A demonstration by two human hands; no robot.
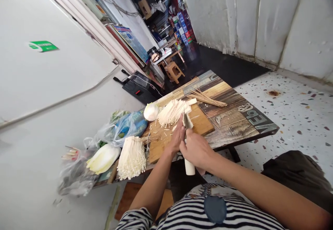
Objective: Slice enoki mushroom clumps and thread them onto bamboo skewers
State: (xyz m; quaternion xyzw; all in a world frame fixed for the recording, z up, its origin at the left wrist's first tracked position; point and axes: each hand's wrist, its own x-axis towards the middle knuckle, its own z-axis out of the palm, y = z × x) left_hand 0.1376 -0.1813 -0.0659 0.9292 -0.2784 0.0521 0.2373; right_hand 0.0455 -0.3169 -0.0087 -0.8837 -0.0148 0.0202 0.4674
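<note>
**Head view: two-handed knife work at the cutting board (204, 124)**

The person's right hand (196, 148) is closed around the pale handle of a knife (189, 167), at the near side of the board. The blade points away from the body, beside a pale piece over the board. The left hand (177, 134) lies close alongside the blade, its fingers together and reaching forward; whether they pinch anything, I cannot tell from here.

Technique, in my judgement: short, controlled strokes suit this spot, with the left fingertips curled back from the edge and the piece held flat on the wood. The left fingers look too near the blade for a hurried cut. The knife handle overhangs the board's near side, so a steady wrist matters.

Surroundings, all relative to the board: spread enoki mushrooms (169, 114) lie on it, beyond the hands, with loose bits around them. A larger enoki bundle (131, 159) rests just left of it, and a cabbage (104, 158) farther left. A rounded white vegetable (151, 112) sits at its far left corner. Thin wooden skewers (209, 99) lie beyond its far right side on the table (230, 131).
</note>
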